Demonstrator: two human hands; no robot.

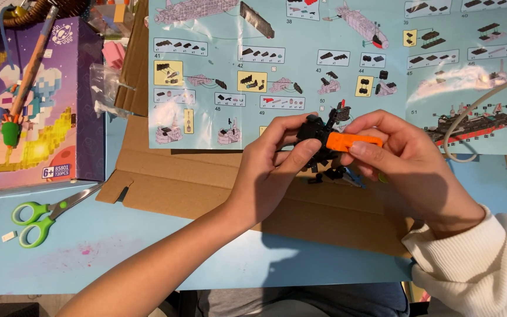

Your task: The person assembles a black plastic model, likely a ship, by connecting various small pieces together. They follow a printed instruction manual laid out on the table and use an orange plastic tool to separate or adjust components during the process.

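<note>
Over the cardboard sheet (206, 188), just below the instruction sheet (335, 76), left hand (271, 170) pinched the black brick assembly (315, 132) w/ thumb & fingers; right hand (406, 164) pinched the orange brick separator (353, 141) against it. Best done w/ a steady, straight lever — the assy looked fragile — loose bits (335, 174) lay beneath.

Single head-worn camera looks steeply down, close over the blue table (118, 258) (no second view)

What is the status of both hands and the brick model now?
Left hand pinching black brick model. Right hand pressing orange tool on it. Loose dark pieces underneath; nothing blocking.
</note>
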